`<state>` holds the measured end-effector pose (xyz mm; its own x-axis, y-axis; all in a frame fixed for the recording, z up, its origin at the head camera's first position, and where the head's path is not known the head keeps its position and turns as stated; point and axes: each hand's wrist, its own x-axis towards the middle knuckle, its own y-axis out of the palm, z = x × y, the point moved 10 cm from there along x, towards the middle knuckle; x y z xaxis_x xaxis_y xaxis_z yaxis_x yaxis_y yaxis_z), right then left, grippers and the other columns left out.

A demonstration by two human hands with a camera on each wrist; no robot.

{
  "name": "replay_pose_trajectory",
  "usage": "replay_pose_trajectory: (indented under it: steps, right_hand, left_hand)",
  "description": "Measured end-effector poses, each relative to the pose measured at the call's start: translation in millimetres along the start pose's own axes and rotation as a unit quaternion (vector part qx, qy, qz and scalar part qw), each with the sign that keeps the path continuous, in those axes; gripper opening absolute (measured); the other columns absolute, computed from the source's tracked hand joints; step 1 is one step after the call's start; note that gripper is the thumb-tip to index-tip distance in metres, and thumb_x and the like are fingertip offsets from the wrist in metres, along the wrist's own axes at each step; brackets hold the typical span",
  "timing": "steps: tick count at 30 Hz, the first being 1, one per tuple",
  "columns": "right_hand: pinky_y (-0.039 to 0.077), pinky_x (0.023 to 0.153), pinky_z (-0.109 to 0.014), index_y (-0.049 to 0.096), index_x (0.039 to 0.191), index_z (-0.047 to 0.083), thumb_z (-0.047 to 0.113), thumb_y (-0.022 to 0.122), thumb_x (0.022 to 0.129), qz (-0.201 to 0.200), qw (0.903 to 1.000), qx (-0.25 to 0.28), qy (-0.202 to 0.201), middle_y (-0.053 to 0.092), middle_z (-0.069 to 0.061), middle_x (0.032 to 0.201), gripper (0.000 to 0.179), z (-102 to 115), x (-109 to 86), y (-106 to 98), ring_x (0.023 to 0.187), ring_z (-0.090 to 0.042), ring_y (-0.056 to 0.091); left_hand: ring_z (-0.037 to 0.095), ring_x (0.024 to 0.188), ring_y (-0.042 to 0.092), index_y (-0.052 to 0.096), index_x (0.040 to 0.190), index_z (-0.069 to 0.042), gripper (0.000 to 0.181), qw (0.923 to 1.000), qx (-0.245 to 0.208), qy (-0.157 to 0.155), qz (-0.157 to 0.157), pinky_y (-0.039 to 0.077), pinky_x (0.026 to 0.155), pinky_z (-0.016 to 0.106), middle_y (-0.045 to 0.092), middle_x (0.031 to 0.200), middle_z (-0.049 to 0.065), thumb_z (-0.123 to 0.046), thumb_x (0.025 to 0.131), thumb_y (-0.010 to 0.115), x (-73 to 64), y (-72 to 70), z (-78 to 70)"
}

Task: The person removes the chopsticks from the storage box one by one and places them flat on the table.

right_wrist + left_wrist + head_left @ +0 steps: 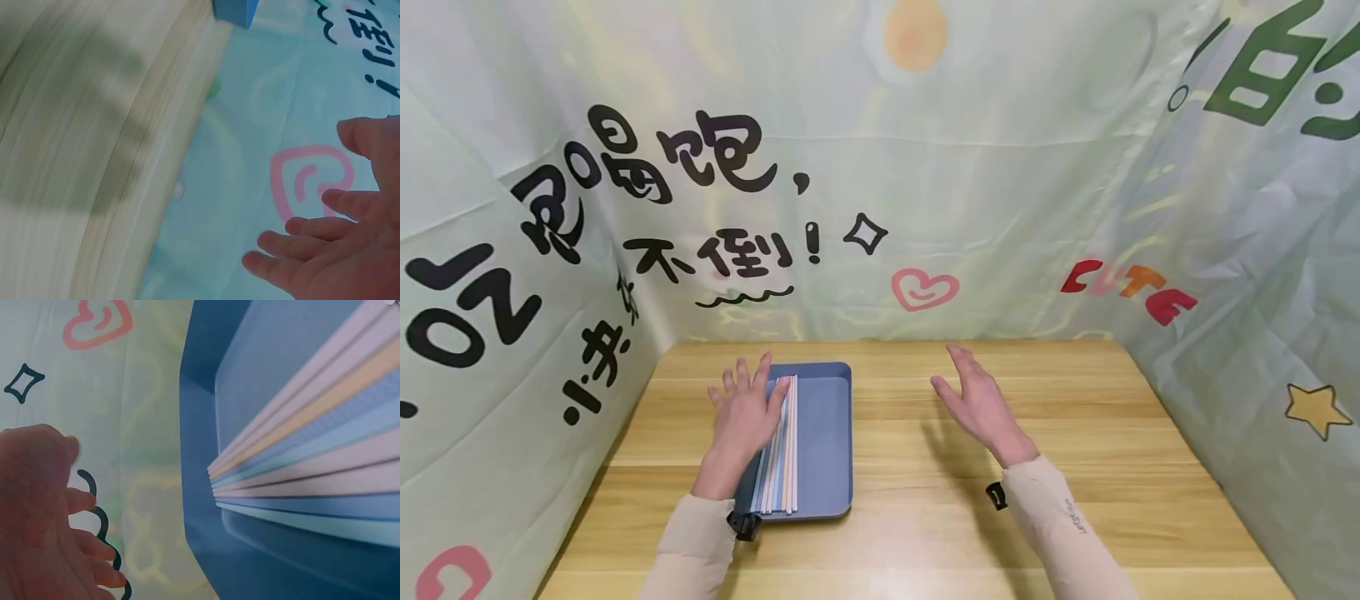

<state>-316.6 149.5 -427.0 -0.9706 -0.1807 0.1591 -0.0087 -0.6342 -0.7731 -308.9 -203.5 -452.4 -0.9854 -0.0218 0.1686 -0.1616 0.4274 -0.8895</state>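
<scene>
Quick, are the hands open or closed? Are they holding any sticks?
Left hand: open, fingers spread, not holding the sticks.
Right hand: open, holding nothing.

Cream sleeves (pixel 694 537), black wrist cameras (pixel 745 526), small lettering (pixel 1076 517)

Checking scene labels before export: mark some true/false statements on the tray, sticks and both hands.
1. The blue tray rests on the wooden table. True.
2. The sticks in the tray are all one colour. False: they are mixed, with pink, blue and orange among them.
3. The left hand is nearer the tray than the right hand. True.
4. The right hand holds a stick. False: it holds nothing, its fingers extended.
5. The sticks stand upright in the tray. False: they lie side by side along its length.
6. In the head view, bare tray floor shows right of the sticks. True.
</scene>
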Motion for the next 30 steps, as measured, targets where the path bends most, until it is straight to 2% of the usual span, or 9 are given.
replay_pose_trajectory:
  steps: [3, 5, 9, 11, 15, 18, 22, 26, 30]
  right_hand:
    - [0.039, 0.12, -0.06, 0.035, 0.162, 0.0, 0.033, 0.057, 0.108, -0.01, 0.9999, 0.013, -0.005, 0.043, -0.026, 0.163, 0.066, 11.2, 2.7, 5.9, 0.148, -0.045, 0.045]
    - [0.048, 0.112, -0.056, 0.042, 0.158, -0.002, 0.03, 0.058, 0.107, -0.019, 0.9995, 0.02, -0.012, 0.054, -0.026, 0.154, 0.062, 19.7, 4.3, 10.5, 0.133, -0.044, 0.06]
    - [0.059, 0.095, -0.05, 0.06, 0.144, -0.001, 0.025, 0.064, 0.104, -0.037, 0.9969, 0.068, -0.014, 0.073, -0.022, 0.128, 0.048, 34.6, 7.3, 20.2, 0.107, -0.036, 0.074]
    - [0.061, 0.091, -0.046, 0.068, 0.136, 0.001, 0.023, 0.067, 0.102, -0.041, 0.9934, 0.107, -0.006, 0.078, -0.017, 0.117, 0.04, 39.0, 9.9, 27.2, 0.103, -0.03, 0.075]
    - [0.063, 0.083, -0.042, 0.074, 0.124, 0.001, 0.017, 0.07, 0.099, -0.014, 0.9719, 0.233, 0.032, 0.08, -0.015, 0.104, 0.03, 43.3, 16.3, 50.8, 0.094, -0.032, 0.077]
    - [0.065, 0.081, -0.047, 0.072, 0.123, -0.003, 0.011, 0.069, 0.098, 0.017, 0.9435, 0.325, 0.064, 0.077, -0.023, 0.106, 0.03, 45.0, 19.0, 72.7, 0.094, -0.04, 0.076]
    - [0.064, 0.081, -0.054, 0.069, 0.123, -0.008, 0.007, 0.068, 0.096, 0.043, 0.9159, 0.387, 0.098, 0.073, -0.032, 0.112, 0.031, 47.2, 18.2, 96.3, 0.093, -0.043, 0.077]
    - [0.065, 0.079, -0.051, 0.067, 0.126, -0.01, 0.007, 0.067, 0.096, 0.056, 0.9039, 0.406, 0.123, 0.072, -0.032, 0.113, 0.034, 50.0, 17.3, 113.0, 0.091, -0.042, 0.078]
    - [0.065, 0.076, -0.047, 0.066, 0.128, -0.009, 0.007, 0.067, 0.096, 0.066, 0.8984, 0.412, 0.136, 0.072, -0.031, 0.115, 0.036, 56.0, 18.7, 125.5, 0.09, -0.041, 0.078]
  left_hand:
    - [0.068, 0.15, 0.017, 0.028, 0.165, -0.003, 0.068, 0.9999, -0.015, -0.007, -0.004, 0.006, 0.117, 0.084, 0.022, 0.162, 0.046, -0.042, 0.112, 0.042, -6.0, -0.6, 8.1]
    - [0.066, 0.149, 0.025, 0.029, 0.163, 0.001, 0.066, 0.9997, -0.019, -0.011, -0.008, 0.011, 0.118, 0.082, 0.028, 0.159, 0.047, -0.036, 0.111, 0.046, -9.5, -0.2, 13.2]
    - [0.06, 0.14, 0.045, 0.033, 0.161, 0.006, 0.064, 0.999, -0.037, -0.021, -0.016, 0.032, 0.117, 0.072, 0.044, 0.153, 0.042, -0.027, 0.108, 0.051, -14.4, 0.7, 21.3]
    - [0.057, 0.134, 0.053, 0.036, 0.159, 0.007, 0.062, 0.9983, -0.048, -0.027, -0.019, 0.042, 0.112, 0.067, 0.051, 0.148, 0.04, -0.026, 0.108, 0.052, -15.9, 1.3, 24.9]
    - [0.056, 0.125, 0.061, 0.047, 0.151, 0.01, 0.056, 0.9973, -0.054, -0.035, -0.034, 0.049, 0.105, 0.063, 0.058, 0.14, 0.038, -0.024, 0.107, 0.053, -18.4, 1.5, 31.2]
    - [0.055, 0.121, 0.063, 0.054, 0.144, 0.013, 0.05, 0.9966, -0.049, -0.035, -0.056, 0.051, 0.103, 0.062, 0.062, 0.135, 0.038, -0.02, 0.106, 0.055, -19.7, 0.1, 33.9]
    - [0.054, 0.114, 0.067, 0.06, 0.136, 0.014, 0.044, 0.9951, -0.047, -0.03, -0.082, 0.054, 0.097, 0.061, 0.067, 0.126, 0.037, -0.013, 0.102, 0.06, -22.1, -2.4, 35.3]
    - [0.051, 0.105, 0.071, 0.064, 0.132, 0.013, 0.04, 0.9938, -0.043, -0.03, -0.098, 0.057, 0.089, 0.06, 0.071, 0.116, 0.035, -0.009, 0.099, 0.064, -24.5, -2.5, 38.0]
    - [0.049, 0.1, 0.072, 0.066, 0.132, 0.01, 0.037, 0.9932, -0.04, -0.045, -0.1, 0.057, 0.084, 0.059, 0.073, 0.113, 0.032, -0.005, 0.099, 0.062, -26.1, -0.9, 43.6]
